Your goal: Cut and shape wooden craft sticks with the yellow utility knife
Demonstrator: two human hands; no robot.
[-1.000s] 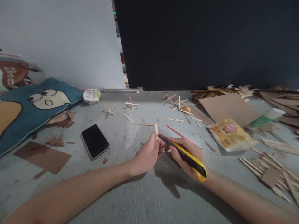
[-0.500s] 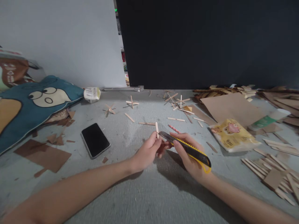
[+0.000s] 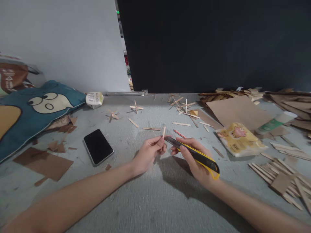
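Head view: left fingers (image 3: 161, 145) pinch a small wooden stick (image 3: 164, 131)

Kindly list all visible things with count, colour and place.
Cutter: one, yellow-black, centre
Sticks: many, pale, centre and right
Stick crosses: several, pale, far centre
Striped stick: one, red, centre
Phone: one, black, left
Cushion: one, blue, left
Bag: one, brown, left
Container: one, whitish, beside cushion
Packet: one, yellow, right
Tube: one, white-green, right
Cardboard: many, brown, both sides
Panels: two, white, black, behind
Rail: one, silver, back
Table: one, grey, beneath
Left hand: one, pinching stick
Right hand: one, holding cutter
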